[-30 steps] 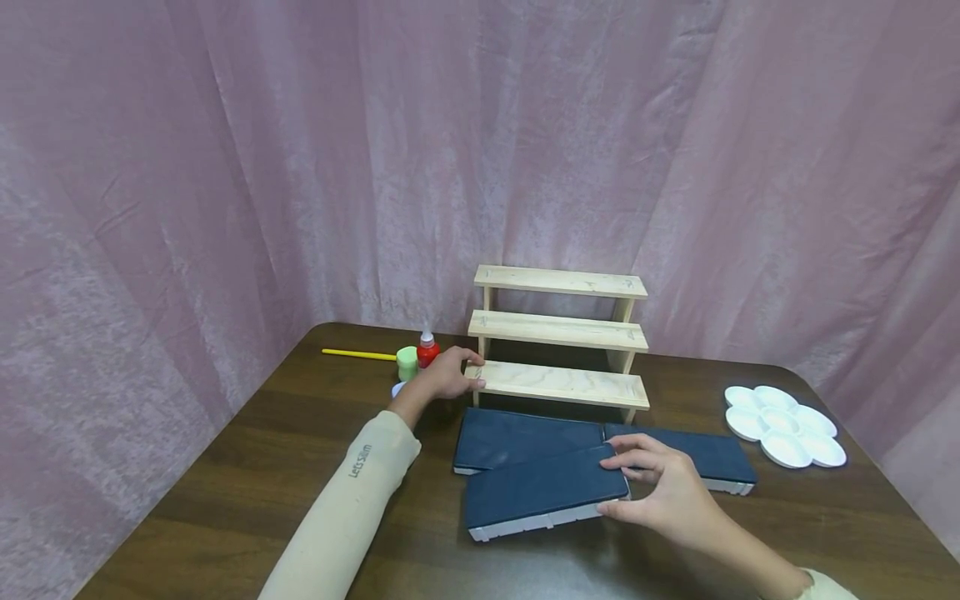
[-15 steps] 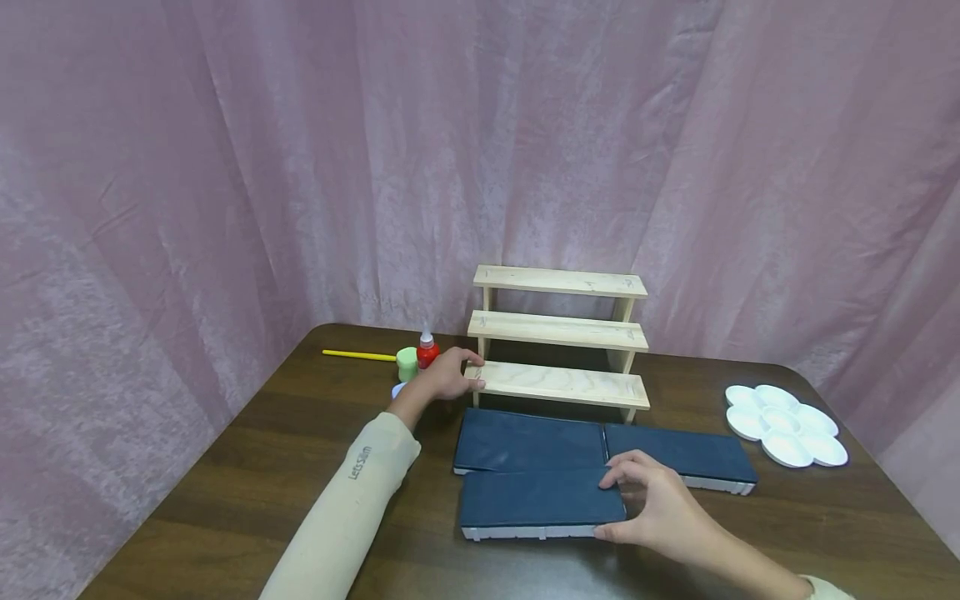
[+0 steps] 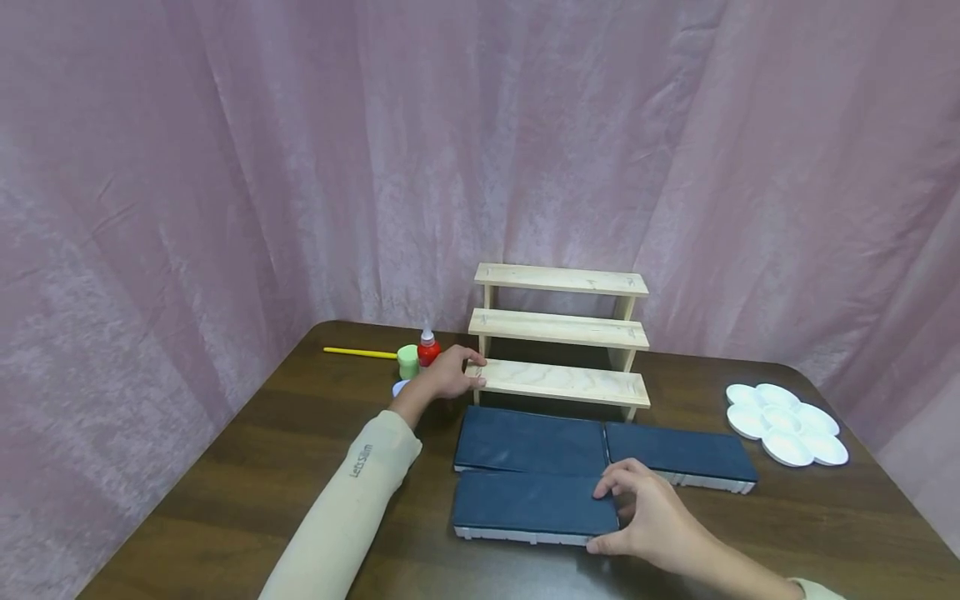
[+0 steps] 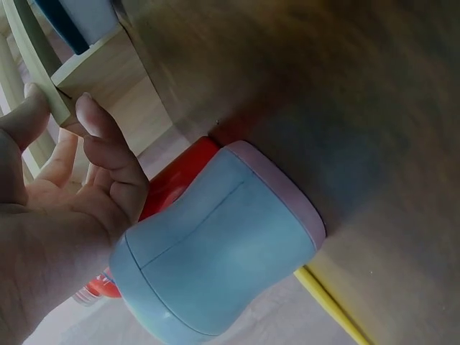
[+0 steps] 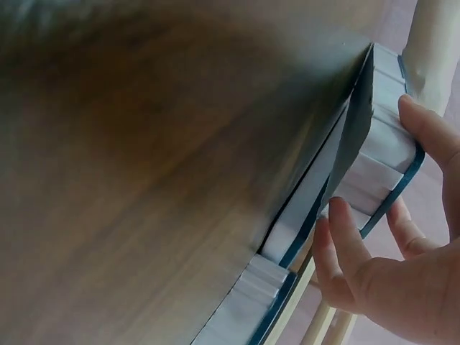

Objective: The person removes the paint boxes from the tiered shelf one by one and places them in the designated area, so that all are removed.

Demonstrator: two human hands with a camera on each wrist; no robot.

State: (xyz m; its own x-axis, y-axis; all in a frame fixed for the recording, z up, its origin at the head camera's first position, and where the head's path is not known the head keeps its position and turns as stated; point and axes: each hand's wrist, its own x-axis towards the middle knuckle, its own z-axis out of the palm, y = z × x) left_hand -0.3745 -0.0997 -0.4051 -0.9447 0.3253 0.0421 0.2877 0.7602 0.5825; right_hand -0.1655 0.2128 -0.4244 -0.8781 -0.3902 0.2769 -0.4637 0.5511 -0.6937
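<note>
My left hand [image 3: 448, 373] pinches the left end of the lowest board of a three-step wooden shelf [image 3: 562, 380], thumb and fingers at the board's end in the left wrist view. With my right hand [image 3: 651, 518] I grip the right end of a long dark-blue-topped box [image 3: 532, 504] with white sides. In the right wrist view, part of the held box's [image 5: 384, 136] underside shows and that end is raised off the table. Behind it lies a similar box [image 3: 532, 440], in front of the shelf. A third such box [image 3: 682, 454] lies to its right.
Beside my left hand stand a red bottle [image 3: 428, 350] with a pale nozzle, a green waisted cup [image 3: 407, 362] and a partly hidden lilac item [image 3: 398, 388]. A yellow stick [image 3: 360, 353] lies left of them. A white flower-shaped palette [image 3: 783, 423] rests at right; a pink curtain [image 3: 525, 167] hangs behind.
My right hand has turned the front box from a slant to nearly in line with the one behind, then shifted it slightly left and nearer me. The left hand stays put.
</note>
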